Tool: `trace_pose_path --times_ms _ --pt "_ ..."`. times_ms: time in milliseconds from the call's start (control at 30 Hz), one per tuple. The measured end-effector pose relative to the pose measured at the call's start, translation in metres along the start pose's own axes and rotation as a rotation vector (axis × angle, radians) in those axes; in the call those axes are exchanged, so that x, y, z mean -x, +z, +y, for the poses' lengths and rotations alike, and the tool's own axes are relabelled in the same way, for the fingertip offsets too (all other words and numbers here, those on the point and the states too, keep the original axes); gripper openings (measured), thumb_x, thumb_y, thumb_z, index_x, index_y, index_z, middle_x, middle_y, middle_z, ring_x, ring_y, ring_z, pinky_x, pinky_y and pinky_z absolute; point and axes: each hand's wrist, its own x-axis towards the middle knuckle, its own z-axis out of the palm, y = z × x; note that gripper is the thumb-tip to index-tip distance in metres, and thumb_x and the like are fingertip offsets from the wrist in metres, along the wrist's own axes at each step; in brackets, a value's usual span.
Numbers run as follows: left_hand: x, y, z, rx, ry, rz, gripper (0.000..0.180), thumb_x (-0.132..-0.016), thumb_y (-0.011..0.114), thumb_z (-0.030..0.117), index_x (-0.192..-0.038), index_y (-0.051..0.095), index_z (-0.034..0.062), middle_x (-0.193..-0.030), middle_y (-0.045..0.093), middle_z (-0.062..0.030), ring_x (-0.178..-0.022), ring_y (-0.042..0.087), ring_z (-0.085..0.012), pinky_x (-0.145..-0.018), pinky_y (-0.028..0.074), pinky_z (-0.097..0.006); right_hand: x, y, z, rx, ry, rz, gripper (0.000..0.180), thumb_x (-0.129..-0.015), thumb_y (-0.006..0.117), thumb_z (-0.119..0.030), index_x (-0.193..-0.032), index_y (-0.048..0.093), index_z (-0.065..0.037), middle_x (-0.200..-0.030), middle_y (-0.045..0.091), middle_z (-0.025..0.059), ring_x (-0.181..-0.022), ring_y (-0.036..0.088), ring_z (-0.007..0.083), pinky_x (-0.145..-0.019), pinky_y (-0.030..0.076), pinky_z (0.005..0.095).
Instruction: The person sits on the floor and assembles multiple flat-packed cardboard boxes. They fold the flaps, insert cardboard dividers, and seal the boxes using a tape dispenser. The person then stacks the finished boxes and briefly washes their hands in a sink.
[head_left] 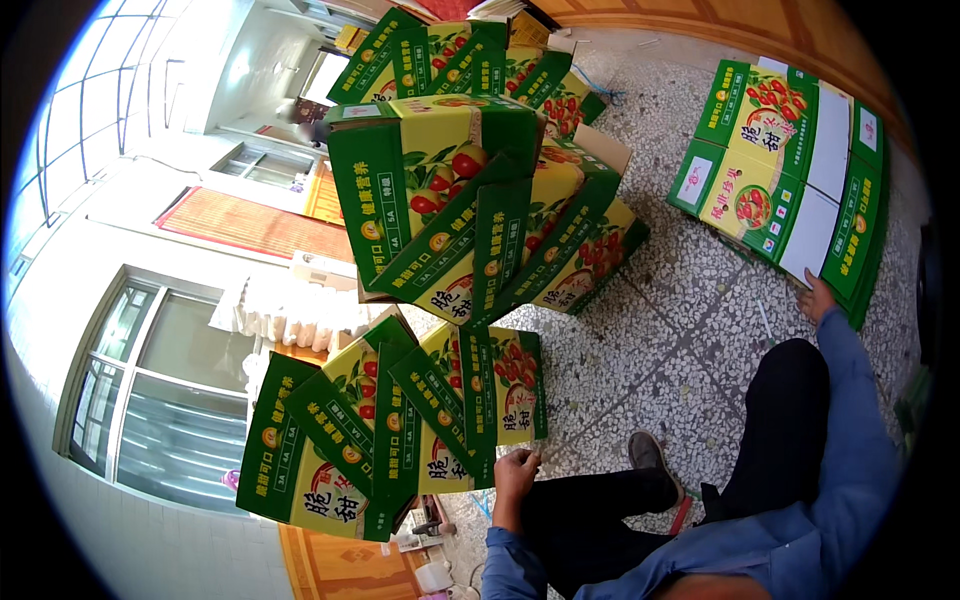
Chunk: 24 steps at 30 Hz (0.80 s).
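At the right, a stack of flattened printed cartons [750, 165] in green, yellow and white lies on the floor. My right hand [818, 298] is at its near edge, with fingers gripping the border of a flattened carton by a white panel. My left hand [517, 475] is closed near my thigh, just beside a pile of folded-up green and yellow cartons [400, 420]. Nothing shows in its curled fingers. A taller pile of the same cartons [470, 200], fanned at angles and printed with red fruit, stands in the middle.
Another carton pile [460, 60] stands farther back. Speckled stone floor [650, 330] runs between the piles and the flat stack. My shoe [650, 455] rests near the left-hand pile. A window [160, 370] and white bundled items [290, 315] are at the left, and a wooden panel [720, 20] runs along the back.
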Motion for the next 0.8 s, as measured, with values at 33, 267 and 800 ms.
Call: trace_pose_path --times_ms 33,267,800 --pt "0.009 -0.004 -0.002 -0.012 -0.040 -0.003 0.030 -0.081 0.065 0.028 -0.085 0.071 -0.0006 -0.073 0.069 -0.0142 -0.069 0.068 -0.0234 -0.067 0.052 -0.034 0.009 0.018 0.005 0.048 0.037 0.041 0.087 -0.078 0.072 -0.052 -0.143 0.031 -0.010 -0.134 0.039 0.0215 -0.110 0.047 0.0313 -0.082 0.047 0.0417" --pt "0.009 0.004 -0.013 0.039 -0.065 -0.035 0.029 -0.083 0.065 0.027 -0.085 0.071 -0.0009 -0.071 0.069 -0.0120 -0.065 0.067 -0.0186 -0.064 0.051 -0.031 0.015 0.030 -0.015 -0.104 -0.169 -0.001 0.047 -0.087 0.068 -0.035 -0.115 0.052 -0.001 -0.098 0.059 0.0142 -0.072 0.056 0.0224 -0.053 0.048 0.0360" --pt "-0.028 0.007 0.005 0.534 0.105 -0.149 0.025 -0.087 0.065 0.016 -0.084 0.066 -0.0083 -0.074 0.069 -0.0119 -0.061 0.065 -0.0164 -0.057 0.053 -0.028 0.158 0.031 -0.071 0.398 -0.622 -0.237 0.034 -0.065 0.059 0.003 -0.098 0.063 0.007 -0.086 0.066 0.0113 -0.081 0.062 0.0246 -0.081 0.049 0.0359"
